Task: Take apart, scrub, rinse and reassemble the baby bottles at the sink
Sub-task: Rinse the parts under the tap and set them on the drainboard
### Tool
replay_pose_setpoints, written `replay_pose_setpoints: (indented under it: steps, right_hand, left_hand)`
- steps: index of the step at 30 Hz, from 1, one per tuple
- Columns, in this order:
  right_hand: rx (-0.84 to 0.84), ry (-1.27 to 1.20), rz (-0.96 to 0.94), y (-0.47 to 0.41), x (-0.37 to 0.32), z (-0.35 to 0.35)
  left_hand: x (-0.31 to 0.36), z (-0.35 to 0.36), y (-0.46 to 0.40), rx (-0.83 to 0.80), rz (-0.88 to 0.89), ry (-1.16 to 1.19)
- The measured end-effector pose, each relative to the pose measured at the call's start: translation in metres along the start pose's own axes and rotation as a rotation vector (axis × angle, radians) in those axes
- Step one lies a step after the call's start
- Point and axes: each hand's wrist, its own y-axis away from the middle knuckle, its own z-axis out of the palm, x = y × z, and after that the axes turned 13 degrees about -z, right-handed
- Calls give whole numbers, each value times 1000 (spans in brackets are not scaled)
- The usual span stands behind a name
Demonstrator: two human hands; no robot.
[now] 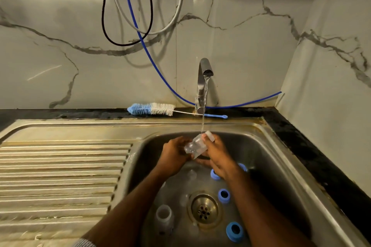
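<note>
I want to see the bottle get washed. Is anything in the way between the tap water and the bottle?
Nothing visible is. The water falls straight from the tap onto the clear bottle, held in the left hand and right hand over the sink.

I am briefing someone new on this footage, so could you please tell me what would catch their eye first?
Two hands, the left hand and the right hand, hold a clear plastic baby bottle under the running chrome tap over the steel sink. Blue bottle rings lie round the drain, and a blue-and-white bottle brush rests on the ledge behind.
</note>
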Motion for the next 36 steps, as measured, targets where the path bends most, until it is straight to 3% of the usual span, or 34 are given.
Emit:
replay_pose_setpoints:
  steps: [6, 10, 13, 17, 22, 24, 28, 32, 36]
  right_hand:
    - [123, -159, 59, -6, 5, -7]
    - [190, -53, 68, -14, 8, -11]
    - [157, -36, 59, -14, 10, -7]
    - [62, -34, 12, -6, 11, -1]
    - [26, 138, -26, -5, 6, 0]
    - [18, 166, -29, -3, 3, 8]
    - [63, 112, 41, -7, 4, 22]
    - [22, -102, 51, 1, 0, 16]
    - [-16, -149, 4, 1, 1, 9]
  left_hand:
    - [1, 14, -8, -36, -5, 137]
    - [9, 18, -8, -258, -212, 489]
    - [17, 17, -2, -399, -351, 625]
    - [18, 15, 1, -416, -420, 639]
    - [7, 11, 0, -271, -179, 494]
    - [7, 5, 1, -253, -167, 502]
    - [7, -9, 3, -449, -346, 731]
    - [9, -15, 2, -638, -542, 972]
    - [10, -12, 2, -660, -569, 930]
